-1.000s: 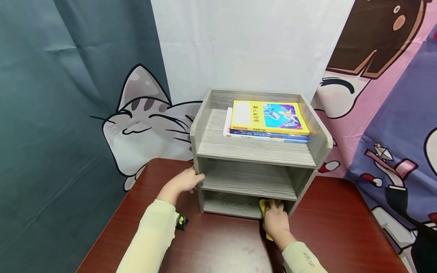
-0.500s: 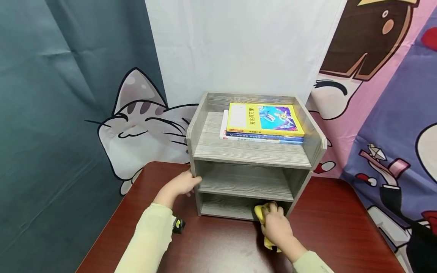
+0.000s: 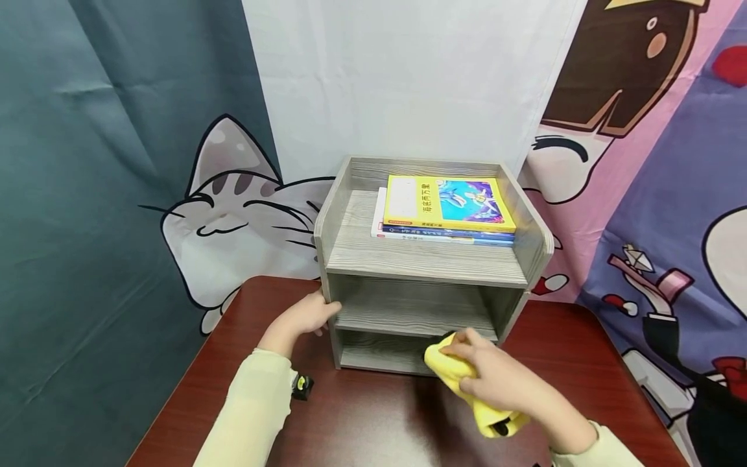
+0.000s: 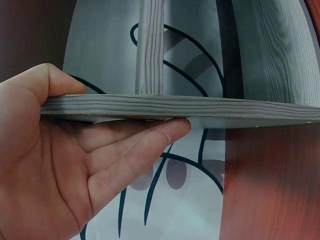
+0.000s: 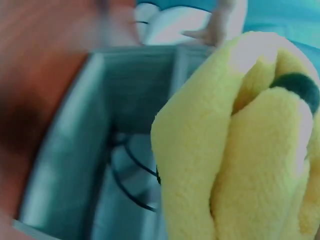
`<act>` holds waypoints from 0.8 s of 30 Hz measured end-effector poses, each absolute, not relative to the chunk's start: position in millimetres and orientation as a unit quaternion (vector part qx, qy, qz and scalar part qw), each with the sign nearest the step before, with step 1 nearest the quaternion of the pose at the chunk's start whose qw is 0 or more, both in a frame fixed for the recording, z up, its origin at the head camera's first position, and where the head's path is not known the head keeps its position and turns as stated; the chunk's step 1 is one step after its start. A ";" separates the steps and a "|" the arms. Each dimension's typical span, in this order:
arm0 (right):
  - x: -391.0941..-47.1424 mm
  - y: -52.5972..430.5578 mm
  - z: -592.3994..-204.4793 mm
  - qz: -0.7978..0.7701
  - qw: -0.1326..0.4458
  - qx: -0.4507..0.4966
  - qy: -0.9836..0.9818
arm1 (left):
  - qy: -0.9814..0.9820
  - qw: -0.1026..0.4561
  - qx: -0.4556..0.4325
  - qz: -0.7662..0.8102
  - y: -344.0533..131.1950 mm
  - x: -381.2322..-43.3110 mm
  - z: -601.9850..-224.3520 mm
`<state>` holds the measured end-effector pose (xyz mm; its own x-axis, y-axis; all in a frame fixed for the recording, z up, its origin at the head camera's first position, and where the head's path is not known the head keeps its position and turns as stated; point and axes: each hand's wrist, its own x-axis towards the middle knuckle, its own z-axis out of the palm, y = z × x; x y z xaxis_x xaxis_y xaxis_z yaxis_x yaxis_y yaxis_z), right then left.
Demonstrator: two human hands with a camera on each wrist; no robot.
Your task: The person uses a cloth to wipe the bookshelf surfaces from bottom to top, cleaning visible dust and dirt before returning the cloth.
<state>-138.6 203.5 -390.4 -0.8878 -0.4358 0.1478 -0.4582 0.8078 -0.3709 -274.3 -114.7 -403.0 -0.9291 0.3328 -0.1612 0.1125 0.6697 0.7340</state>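
Hands apart, left hand (image 3: 303,316) pinched round a shelf panel (image 4: 215,106), right hand (image 3: 496,373) around a yellow cloth (image 5: 197,155)

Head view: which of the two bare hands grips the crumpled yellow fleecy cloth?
The right hand, curled round the yellow fleecy cloth; the left hand instead grips the left side panel of the grey wood-grain shelf unit.

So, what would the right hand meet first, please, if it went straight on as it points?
Probably the shelf unit, low at its front, yellow cloth in the right hand leading; depth is unclear.
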 end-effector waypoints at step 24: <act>-163.8 190.8 -441.8 0.035 0.241 0.009 -0.970 | 0.904 0.132 0.124 0.387 -115.4 -276.1 -406.7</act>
